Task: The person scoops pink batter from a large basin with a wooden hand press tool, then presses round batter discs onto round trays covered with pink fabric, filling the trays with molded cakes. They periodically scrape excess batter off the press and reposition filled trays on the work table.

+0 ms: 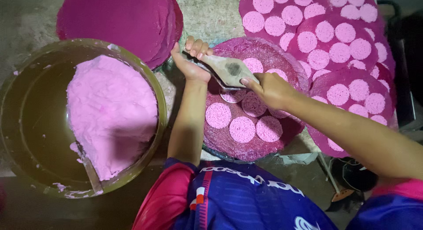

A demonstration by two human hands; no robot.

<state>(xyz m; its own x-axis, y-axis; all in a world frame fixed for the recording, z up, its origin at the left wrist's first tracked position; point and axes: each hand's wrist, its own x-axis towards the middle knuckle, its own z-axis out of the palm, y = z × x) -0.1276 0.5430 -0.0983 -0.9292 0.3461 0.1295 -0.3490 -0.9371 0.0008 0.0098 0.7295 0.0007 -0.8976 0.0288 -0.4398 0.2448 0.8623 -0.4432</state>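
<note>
My left hand (190,59) is closed on the near end of a flat beige scraper (229,69) with a thin dark edge underneath. My right hand (269,89) grips its other end. Both hands hold it just above a round magenta woven tray (260,146). Several pale pink discs (242,129) lie on that tray, partly hidden under my right hand. What the dark piece under the blade is, I cannot tell.
A large olive bowl (159,102) at the left holds a mound of pink dough (110,111) and a flat stick (90,170). Bare magenta trays (119,18) are stacked at the top left. Overlapping trays of pink discs (339,49) fill the right.
</note>
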